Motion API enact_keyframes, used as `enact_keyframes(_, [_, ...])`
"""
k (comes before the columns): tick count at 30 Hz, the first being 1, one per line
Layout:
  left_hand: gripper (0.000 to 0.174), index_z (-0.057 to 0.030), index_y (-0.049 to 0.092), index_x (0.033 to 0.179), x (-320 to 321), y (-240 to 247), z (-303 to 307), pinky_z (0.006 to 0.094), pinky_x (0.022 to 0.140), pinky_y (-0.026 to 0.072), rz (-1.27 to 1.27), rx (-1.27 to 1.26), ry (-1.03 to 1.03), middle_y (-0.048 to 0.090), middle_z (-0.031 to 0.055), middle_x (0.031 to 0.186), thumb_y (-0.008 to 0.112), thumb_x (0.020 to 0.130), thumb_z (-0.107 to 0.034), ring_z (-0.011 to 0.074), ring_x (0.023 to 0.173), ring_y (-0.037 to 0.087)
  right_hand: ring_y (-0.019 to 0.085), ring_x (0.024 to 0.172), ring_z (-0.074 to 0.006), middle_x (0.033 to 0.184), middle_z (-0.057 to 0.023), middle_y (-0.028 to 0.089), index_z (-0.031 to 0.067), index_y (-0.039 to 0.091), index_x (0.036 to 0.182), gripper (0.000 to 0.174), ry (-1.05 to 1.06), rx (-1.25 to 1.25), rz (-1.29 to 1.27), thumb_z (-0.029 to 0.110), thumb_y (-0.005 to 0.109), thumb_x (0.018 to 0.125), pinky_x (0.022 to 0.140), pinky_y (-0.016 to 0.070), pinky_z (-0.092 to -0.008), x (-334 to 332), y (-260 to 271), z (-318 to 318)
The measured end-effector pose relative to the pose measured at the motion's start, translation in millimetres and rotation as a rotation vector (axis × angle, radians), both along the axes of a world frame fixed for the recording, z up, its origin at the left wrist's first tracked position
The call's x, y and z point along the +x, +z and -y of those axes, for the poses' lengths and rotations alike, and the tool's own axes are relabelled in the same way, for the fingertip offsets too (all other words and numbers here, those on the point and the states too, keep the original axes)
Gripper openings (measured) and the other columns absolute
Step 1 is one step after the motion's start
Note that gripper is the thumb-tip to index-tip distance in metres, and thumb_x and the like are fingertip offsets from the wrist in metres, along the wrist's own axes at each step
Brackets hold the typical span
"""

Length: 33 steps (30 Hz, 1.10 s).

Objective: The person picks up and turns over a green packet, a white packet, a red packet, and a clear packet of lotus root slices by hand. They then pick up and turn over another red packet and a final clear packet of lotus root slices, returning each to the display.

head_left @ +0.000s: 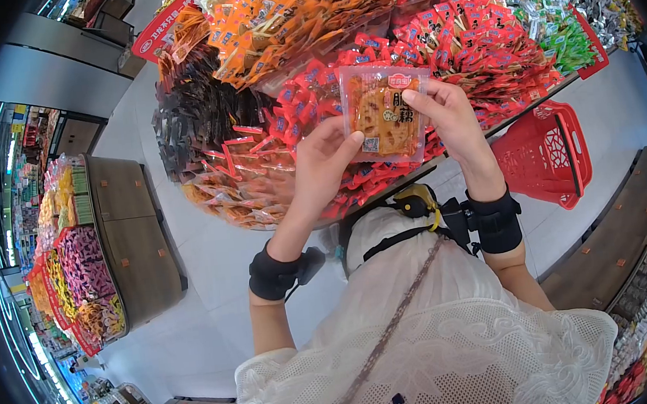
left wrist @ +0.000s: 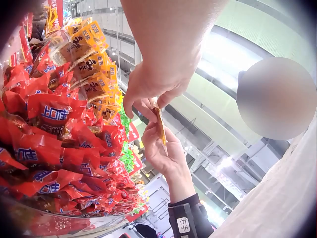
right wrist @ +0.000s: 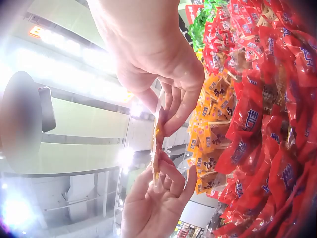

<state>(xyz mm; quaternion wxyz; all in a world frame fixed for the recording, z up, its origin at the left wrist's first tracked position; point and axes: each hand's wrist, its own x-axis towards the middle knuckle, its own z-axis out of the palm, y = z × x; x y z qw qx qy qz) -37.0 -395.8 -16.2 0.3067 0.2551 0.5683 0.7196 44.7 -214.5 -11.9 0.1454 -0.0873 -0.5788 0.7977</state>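
In the head view, one flat clear plastic packet of amber-brown food [head_left: 384,118] is held between two bare hands: the left hand [head_left: 321,159] pinches its edge at about 8 o'clock and the right hand [head_left: 448,118] pinches its edge at 3 o'clock, each thumb on the printed face and parted from the fingers only by the packet's thin edge. Around the packet, one heap of glossy orange packets [head_left: 298,17] sits at 11 o'clock, dark packets [head_left: 208,100] at 9 and one red plastic slatted basket [head_left: 577,150] near 4; the heaped packets are too many to count. Two broad black wristbands [head_left: 497,226], one per arm, show at 5 and 7. In the left wrist view, the same single packet appears edge-on at 6 o'clock from the left hand, the right hand beyond it, and many shiny red wrapped packets [left wrist: 52,134] lie at 8. In the right wrist view, the packet stands edge-on at 6 o'clock from the right hand, with the left hand gripping its lower end and red packets at 4.
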Motion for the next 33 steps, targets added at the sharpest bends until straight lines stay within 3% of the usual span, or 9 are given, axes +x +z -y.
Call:
enact_keyframes(14, [0.019, 0.0058, 0.052, 0.104, 1.8, 2.4, -0.5, 0.0345, 0.077, 0.0540, -0.008, 0.010, -0.010, 0.058, 0.0107, 0.100, 0.050, 0.087, -0.003, 0.0168, 0.093, 0.057, 0.057, 0.074, -0.0063, 0.087, -0.0037, 0.062, -0.0030, 0.059, 0.099, 0.025, 0.032, 0.015, 0.012, 0.018, 0.056, 0.086, 0.065, 0.0468, -0.0223, 1.6, 2.8, -1.0])
enact_keyframes(23, [0.018, 0.0040, 0.054, 0.102, 0.0, -2.0, -0.1, 0.0267, 0.078, 0.0496, -0.020, -0.003, 0.006, 0.059, 0.0073, 0.097, 0.054, 0.085, -0.003, 0.0116, 0.090, 0.056, 0.058, 0.075, -0.0071, 0.087, -0.0046, 0.062, -0.0031, 0.058, 0.100, 0.025, 0.027, 0.000, 0.006, 0.017, 0.056, 0.086, 0.065, 0.0473, -0.0229, 1.3, 1.2, -1.6])
enact_keyframes(33, [0.019, 0.0040, 0.054, 0.102, 0.3, -0.8, -0.4, 0.0271, 0.078, 0.0496, 0.008, -0.003, 0.006, 0.059, 0.0072, 0.098, 0.054, 0.085, -0.003, 0.0118, 0.091, 0.056, 0.056, 0.071, -0.0051, 0.084, -0.0027, 0.062, -0.0026, 0.059, 0.099, 0.025, 0.016, 0.014, 0.020, 0.018, 0.057, 0.085, 0.063, 0.0451, -0.0208, 0.9, 0.5, -1.9])
